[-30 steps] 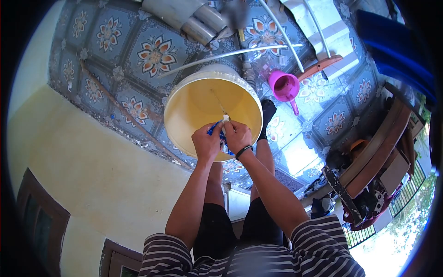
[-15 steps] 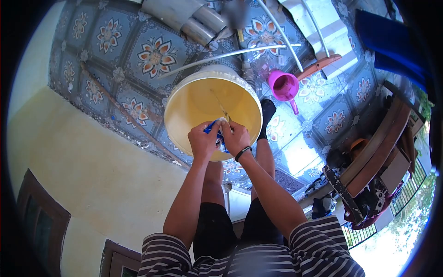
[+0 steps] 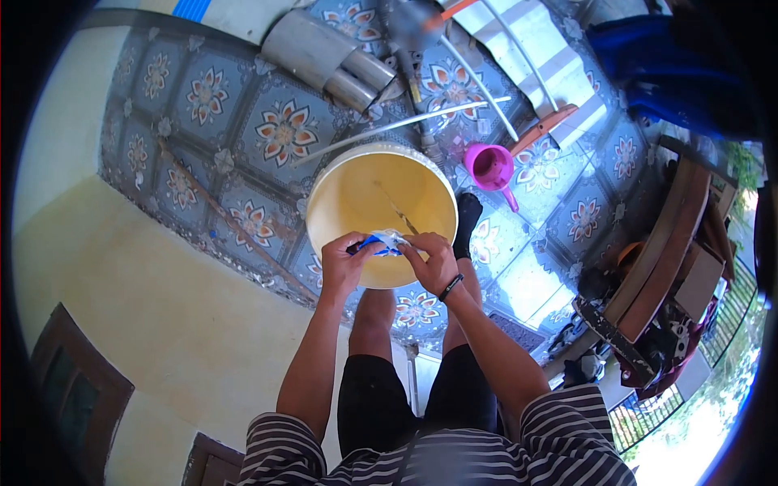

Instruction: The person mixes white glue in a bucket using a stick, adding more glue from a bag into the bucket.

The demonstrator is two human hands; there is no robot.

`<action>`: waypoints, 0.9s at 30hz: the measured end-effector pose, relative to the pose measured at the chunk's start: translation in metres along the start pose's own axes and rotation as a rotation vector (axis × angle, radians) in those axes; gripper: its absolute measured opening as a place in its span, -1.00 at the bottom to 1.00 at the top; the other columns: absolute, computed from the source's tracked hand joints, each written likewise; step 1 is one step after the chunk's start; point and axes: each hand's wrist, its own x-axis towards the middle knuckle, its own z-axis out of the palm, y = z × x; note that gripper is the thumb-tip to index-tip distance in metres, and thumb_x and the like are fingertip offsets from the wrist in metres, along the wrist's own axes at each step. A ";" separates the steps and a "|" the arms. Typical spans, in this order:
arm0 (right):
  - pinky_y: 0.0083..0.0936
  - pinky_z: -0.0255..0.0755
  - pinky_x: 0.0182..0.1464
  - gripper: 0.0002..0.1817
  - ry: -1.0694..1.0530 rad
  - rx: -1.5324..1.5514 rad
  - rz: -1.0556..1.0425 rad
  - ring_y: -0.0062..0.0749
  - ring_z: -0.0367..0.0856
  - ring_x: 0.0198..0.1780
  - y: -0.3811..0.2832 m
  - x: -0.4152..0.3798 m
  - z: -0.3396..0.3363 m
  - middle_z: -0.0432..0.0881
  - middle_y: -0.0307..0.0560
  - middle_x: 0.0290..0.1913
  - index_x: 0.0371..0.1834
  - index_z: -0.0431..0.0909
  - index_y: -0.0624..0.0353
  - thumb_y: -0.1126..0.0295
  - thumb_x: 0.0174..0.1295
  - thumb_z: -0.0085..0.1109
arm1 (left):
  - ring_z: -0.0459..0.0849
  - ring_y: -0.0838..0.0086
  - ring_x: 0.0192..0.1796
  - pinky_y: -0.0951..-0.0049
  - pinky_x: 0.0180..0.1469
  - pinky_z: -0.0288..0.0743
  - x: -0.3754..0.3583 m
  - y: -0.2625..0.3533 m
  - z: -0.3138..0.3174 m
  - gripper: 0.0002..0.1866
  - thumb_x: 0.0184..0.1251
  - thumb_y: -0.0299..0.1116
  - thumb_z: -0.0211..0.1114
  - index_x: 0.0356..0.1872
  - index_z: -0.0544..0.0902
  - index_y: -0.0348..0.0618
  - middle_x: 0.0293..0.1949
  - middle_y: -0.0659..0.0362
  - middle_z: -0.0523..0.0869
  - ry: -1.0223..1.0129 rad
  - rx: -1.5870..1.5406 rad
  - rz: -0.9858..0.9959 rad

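My left hand (image 3: 342,261) is closed on one side of a small crumpled blue-and-white plastic packet (image 3: 379,240). At the packet's other side my right hand (image 3: 434,261), with a dark band on its wrist, pinches its edge. Both hands are held over the near rim of a large round bucket (image 3: 339,194), pale yellow inside. A thin stick (image 3: 393,204) slants inside the bucket, and its near end is close to my right fingers. What the packet contains cannot be made out.
Right of the bucket, a pink dipper (image 3: 491,168) lies on the patterned tile floor. Beyond are pale thin pipes (image 3: 397,123), grey wide pipes (image 3: 328,61) and an orange-brown handle (image 3: 545,128). A wooden bench (image 3: 660,251) with clutter stands at right; a yellow wall (image 3: 186,324) is at left.
My hands have moved apart, and the packet is now stretched out between them with more white showing. The view has shifted slightly, so the bucket appears a little further right and lower.
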 end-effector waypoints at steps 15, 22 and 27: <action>-0.23 0.48 -0.07 -0.86 0.107 -0.025 -0.072 -0.15 0.67 -0.19 -0.050 -0.021 -0.024 0.74 -0.07 -0.28 -0.28 0.75 0.11 0.33 0.16 0.32 | 0.73 0.51 -0.18 0.49 -0.05 0.60 -0.018 0.058 -0.027 -0.80 0.13 -0.56 0.47 -0.21 0.73 -0.37 -0.28 0.10 0.79 -0.199 0.249 0.158; -0.21 0.51 -0.06 -0.85 0.184 0.124 -0.017 -0.07 0.68 -0.19 -0.054 -0.031 -0.011 0.73 0.01 -0.28 -0.30 0.74 0.16 0.33 0.20 0.29 | 0.74 0.45 -0.19 0.49 -0.07 0.58 -0.025 0.068 -0.037 -0.83 0.17 -0.51 0.46 -0.23 0.74 -0.36 -0.25 0.06 0.79 -0.266 0.414 0.194; -0.21 0.51 -0.07 -0.84 0.220 0.136 0.029 -0.06 0.67 -0.18 -0.058 -0.028 -0.002 0.74 0.00 -0.29 -0.34 0.73 0.19 0.33 0.20 0.29 | 0.74 0.42 -0.19 0.47 -0.07 0.58 -0.022 0.069 -0.041 -0.84 0.20 -0.50 0.44 -0.23 0.74 -0.38 -0.23 0.03 0.79 -0.252 0.521 0.281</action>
